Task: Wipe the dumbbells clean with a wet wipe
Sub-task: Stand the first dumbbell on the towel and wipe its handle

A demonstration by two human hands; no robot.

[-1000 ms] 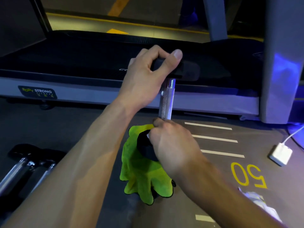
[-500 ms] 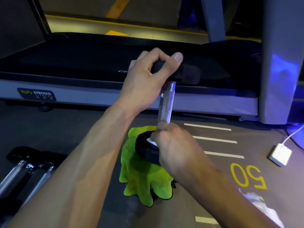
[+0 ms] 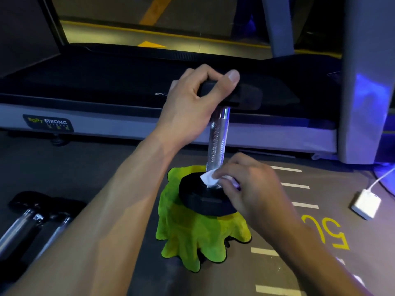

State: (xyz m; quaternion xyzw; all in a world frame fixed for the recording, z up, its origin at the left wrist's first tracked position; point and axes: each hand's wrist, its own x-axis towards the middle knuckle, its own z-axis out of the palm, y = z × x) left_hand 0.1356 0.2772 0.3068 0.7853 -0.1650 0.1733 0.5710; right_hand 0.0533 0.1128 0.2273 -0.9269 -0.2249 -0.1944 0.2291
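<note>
A dumbbell [image 3: 217,144] with black heads and a knurled chrome bar stands upright, its lower head resting on a bright green cloth [image 3: 192,238] on the floor. My left hand [image 3: 192,103] grips the upper black head from above. My right hand [image 3: 250,189] pinches a small white wet wipe [image 3: 208,178] against the foot of the bar, on top of the lower head. Two more dumbbells [image 3: 32,221] lie on the floor at the left edge.
A treadmill [image 3: 106,116] runs across the back, its grey upright [image 3: 367,82] at the right. A white charger block [image 3: 366,203] with a cable lies on the floor to the right. White lines and a yellow "50" mark the floor.
My right hand has shifted to the right around the base of the bar, and the white wipe now shows between its fingers. The left hand keeps its grip on the upper head.
</note>
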